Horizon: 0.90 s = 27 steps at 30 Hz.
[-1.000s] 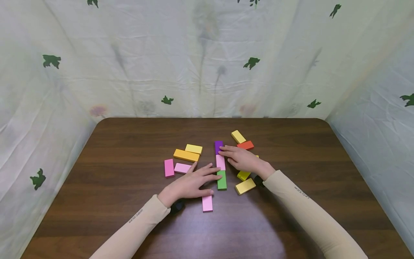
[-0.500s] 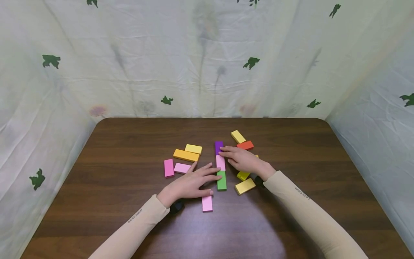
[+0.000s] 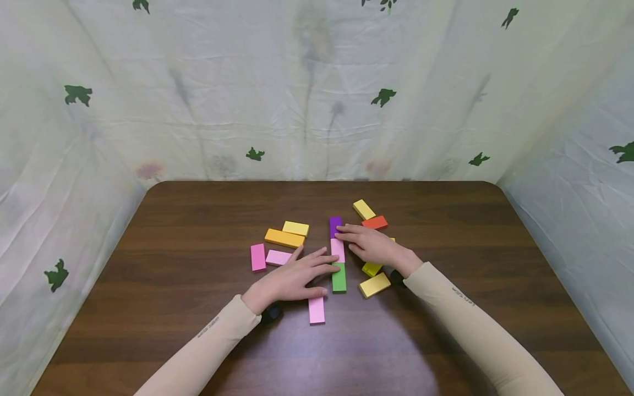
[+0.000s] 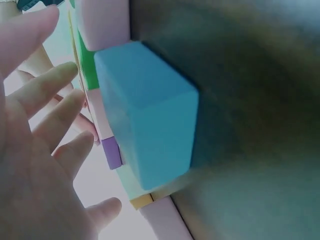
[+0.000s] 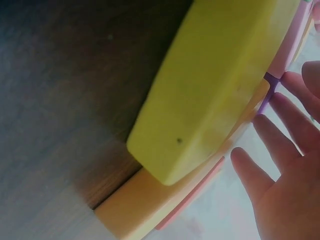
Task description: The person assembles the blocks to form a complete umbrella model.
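In the head view, a purple block (image 3: pixel 335 225), a light pink block (image 3: pixel 337 250) and a green block (image 3: pixel 339 279) lie end to end in a straight row. My left hand (image 3: pixel 292 278) spreads its fingers from the left, fingertips at the pink and green blocks. From the other side my right hand (image 3: pixel 371 243) reaches in, its fingertips at the purple block and the pink one. Another light pink block (image 3: pixel 316 313) lies partly below my left thumb. A blue block (image 4: pixel 155 110) shows large in the left wrist view; my left hand hides it in the head view.
Left of the row lie a pale yellow block (image 3: pixel 296 228), an orange one, a bright pink block (image 3: pixel 258 257) and a light pink one. On the right are a red block (image 3: pixel 375 222) and several yellow blocks (image 3: pixel 375 285). A patterned curtain (image 3: pixel 317 110) hangs behind the wooden table (image 3: pixel 198 212).
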{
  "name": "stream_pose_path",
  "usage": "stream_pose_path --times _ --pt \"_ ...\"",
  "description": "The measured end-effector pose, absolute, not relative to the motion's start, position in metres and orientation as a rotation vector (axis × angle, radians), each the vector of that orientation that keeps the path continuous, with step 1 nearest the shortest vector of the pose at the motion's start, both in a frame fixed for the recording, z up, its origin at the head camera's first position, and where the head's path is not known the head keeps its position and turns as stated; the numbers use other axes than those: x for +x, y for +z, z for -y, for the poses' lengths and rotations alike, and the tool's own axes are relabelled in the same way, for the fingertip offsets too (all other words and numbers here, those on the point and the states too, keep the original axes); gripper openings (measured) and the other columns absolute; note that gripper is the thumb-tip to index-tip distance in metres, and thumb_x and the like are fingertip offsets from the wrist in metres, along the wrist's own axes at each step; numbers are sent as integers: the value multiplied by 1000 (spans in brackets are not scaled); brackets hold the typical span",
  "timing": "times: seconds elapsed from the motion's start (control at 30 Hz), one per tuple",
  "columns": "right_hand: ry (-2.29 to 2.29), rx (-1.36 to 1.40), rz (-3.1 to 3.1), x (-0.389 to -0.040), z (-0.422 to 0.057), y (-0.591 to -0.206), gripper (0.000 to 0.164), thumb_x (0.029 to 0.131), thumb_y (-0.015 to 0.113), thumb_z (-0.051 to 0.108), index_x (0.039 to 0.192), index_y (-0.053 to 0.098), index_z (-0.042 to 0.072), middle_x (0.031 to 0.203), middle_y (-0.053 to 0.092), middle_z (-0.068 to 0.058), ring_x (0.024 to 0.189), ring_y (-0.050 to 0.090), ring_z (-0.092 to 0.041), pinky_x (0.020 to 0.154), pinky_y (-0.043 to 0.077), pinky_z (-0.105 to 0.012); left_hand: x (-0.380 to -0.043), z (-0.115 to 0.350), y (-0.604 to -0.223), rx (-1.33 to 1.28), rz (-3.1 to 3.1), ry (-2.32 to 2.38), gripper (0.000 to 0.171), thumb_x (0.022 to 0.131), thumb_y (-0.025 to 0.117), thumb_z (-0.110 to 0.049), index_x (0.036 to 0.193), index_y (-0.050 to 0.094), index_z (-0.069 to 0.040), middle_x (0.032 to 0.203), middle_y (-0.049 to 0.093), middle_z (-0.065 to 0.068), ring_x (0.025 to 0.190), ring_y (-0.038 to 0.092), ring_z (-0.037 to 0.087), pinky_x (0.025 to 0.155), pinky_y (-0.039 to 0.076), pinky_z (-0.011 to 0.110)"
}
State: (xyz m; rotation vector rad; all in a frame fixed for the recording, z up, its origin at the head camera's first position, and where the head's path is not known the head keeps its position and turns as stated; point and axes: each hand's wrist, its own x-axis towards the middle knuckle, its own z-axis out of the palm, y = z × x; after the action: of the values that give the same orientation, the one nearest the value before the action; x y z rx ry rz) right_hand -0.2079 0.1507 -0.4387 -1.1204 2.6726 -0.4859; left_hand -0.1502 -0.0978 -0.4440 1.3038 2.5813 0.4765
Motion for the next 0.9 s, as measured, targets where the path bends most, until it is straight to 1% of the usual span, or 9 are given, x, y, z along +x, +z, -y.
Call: stream_pose_path --times 0.17,0.37,0.43,0.57,0.73,0.9 --pt "-517 -1121 -2672 -209 -152 -440 43 98 51 10 141 48 6 149 39 -10 138 30 -28 108 29 -45 -158 94 -443 1264 -2625 435 55 94 56 -43 144 46 -20 151 35 1 143 19 24 108 8 63" --pt "-539 -1083 -2690 -210 -155 -436 43 97 52 9 140 49 6 149 39 -9 139 30 -26 108 29 -44 -170 89 -441 1148 -2639 368 59 95 55 -45 147 42 -21 155 27 -2 144 13 21 109 4 61" --pt "-547 -1060 -2689 -210 -157 -435 44 97 52 9 141 48 6 149 39 -8 139 29 -25 108 29 -44 -174 87 -440 1134 -2647 369 59 95 55 -44 147 41 -20 156 26 -2 144 13 21 109 4 61" --pt "-557 -1030 -2700 -210 -162 -435 45 97 53 10 141 48 7 149 39 -8 138 30 -25 107 32 -44 -182 84 -439 1152 -2661 375 58 95 55 -42 147 42 -18 156 26 -1 144 15 23 109 6 61" --pt "-593 -1046 -2719 -208 -172 -434 43 96 54 9 139 50 5 146 42 -11 135 35 -28 105 34 -46 -188 78 -440 1208 -2668 388 60 95 55 -42 146 42 -13 156 26 2 143 18 25 109 8 62" --pt "-634 -1066 -2729 -207 -183 -434 42 95 56 6 137 52 3 143 46 -12 132 40 -30 103 36 -47 -193 74 -443 1216 -2669 364 61 95 55 -45 146 41 -14 156 25 3 143 18 24 110 8 60"
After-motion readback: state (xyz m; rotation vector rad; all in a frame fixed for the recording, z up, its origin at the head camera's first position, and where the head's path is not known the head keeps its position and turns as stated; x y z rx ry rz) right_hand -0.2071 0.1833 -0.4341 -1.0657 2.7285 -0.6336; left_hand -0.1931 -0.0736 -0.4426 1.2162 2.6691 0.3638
